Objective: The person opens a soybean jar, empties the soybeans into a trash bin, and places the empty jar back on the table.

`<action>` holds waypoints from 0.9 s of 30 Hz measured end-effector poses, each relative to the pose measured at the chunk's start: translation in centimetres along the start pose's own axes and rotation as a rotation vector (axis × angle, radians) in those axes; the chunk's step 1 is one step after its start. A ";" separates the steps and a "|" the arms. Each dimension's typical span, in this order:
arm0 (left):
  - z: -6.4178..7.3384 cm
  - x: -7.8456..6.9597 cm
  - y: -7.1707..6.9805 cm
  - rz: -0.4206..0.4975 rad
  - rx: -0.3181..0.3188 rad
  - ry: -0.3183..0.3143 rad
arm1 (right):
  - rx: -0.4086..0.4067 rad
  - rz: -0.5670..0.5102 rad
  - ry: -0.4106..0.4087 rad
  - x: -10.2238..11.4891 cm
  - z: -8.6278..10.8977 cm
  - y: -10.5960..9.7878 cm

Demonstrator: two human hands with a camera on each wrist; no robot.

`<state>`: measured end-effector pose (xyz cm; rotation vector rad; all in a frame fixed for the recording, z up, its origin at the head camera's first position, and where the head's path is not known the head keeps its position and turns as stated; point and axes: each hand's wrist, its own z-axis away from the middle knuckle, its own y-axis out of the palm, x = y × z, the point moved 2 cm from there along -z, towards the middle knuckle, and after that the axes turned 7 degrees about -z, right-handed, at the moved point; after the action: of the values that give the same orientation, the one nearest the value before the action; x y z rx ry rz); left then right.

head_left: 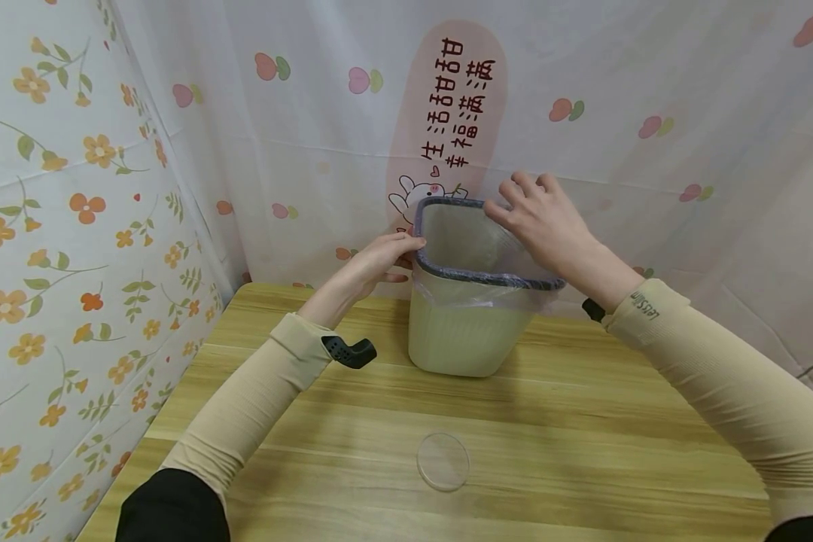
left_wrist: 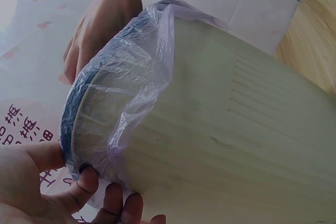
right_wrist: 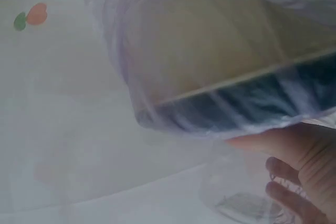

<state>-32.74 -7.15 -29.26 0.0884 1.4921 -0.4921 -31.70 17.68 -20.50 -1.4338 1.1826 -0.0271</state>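
A pale green trash bin [head_left: 467,335] stands on the table with a thin, translucent purple garbage bag [left_wrist: 149,95] folded over its dark blue rim [head_left: 494,278]. At its left corner my left hand [head_left: 373,265] grips the rim, thumb on top and fingers against the bag outside; the left wrist view shows this grip close up. My right hand [head_left: 545,222] is over the right back side of the rim with bent, spread fingers. A digit of that hand [right_wrist: 299,153] touches the bagged edge in the right wrist view; the rest of its contact is hidden.
A clear round disc [head_left: 443,461] lies on the wooden table [head_left: 352,436] in front of the bin. Behind hangs a white printed curtain [head_left: 312,135], and a flowered curtain [head_left: 74,226] hangs along the left side. Dark straps show at both wrists.
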 end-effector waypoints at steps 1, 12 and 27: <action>0.0 0.0 0.0 -0.003 0.002 0.002 | -0.011 -0.004 -0.009 0.0 0.0 0.1; -0.2 0.2 -0.1 -0.018 0.007 0.014 | -0.054 -0.012 -0.022 0.0 0.1 0.1; 0.0 0.1 0.0 -0.007 0.008 0.017 | -0.027 -0.395 0.120 -1.2 1.0 -1.2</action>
<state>-32.76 -7.17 -29.34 0.0934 1.5076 -0.5044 -30.92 18.88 -19.21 -1.6894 0.9805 -0.3772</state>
